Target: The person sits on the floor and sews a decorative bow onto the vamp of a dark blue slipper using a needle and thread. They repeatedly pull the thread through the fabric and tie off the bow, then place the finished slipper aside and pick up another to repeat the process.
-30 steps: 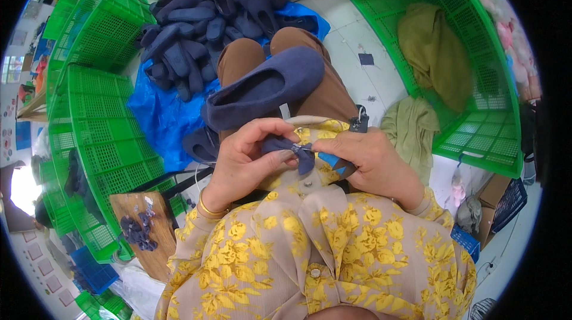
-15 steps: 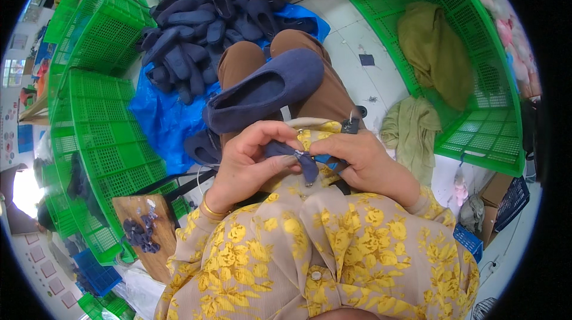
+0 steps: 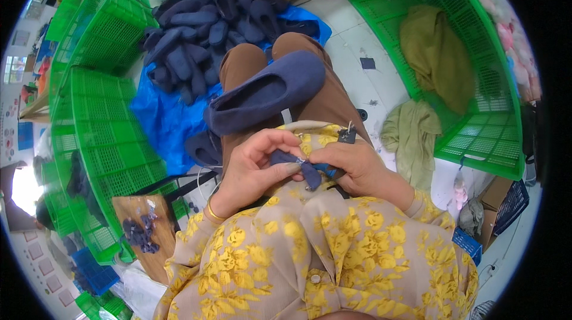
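Note:
My left hand [image 3: 259, 162] is closed on a small navy fabric bow [image 3: 310, 176], pinching it between thumb and fingers. A pale gathered spot shows at the bow's middle. My right hand [image 3: 351, 165] is closed, its fingertips meeting at that spot; whatever they pinch is too small to make out. Something blue [image 3: 323, 169], partly hidden, shows under the right fingers. Beyond both hands, a navy slipper [image 3: 304, 76] lies across my knees. A dark square patch [image 3: 347, 135] with a thin metal piece sits just above my right hand.
Many navy slippers [image 3: 217, 33] are heaped on a blue sheet [image 3: 149, 120] ahead. Green crates stand at left [image 3: 107, 141] and right [image 3: 500, 82], the right one holding olive cloth [image 3: 435, 52]. Several navy fabric pieces [image 3: 140, 233] lie on a wooden board [image 3: 164, 260] at left.
My right hand has turned slightly and shows less of the blue thing beneath it. The left hand keeps its pinch on the bow. The slipper stays on my knees.

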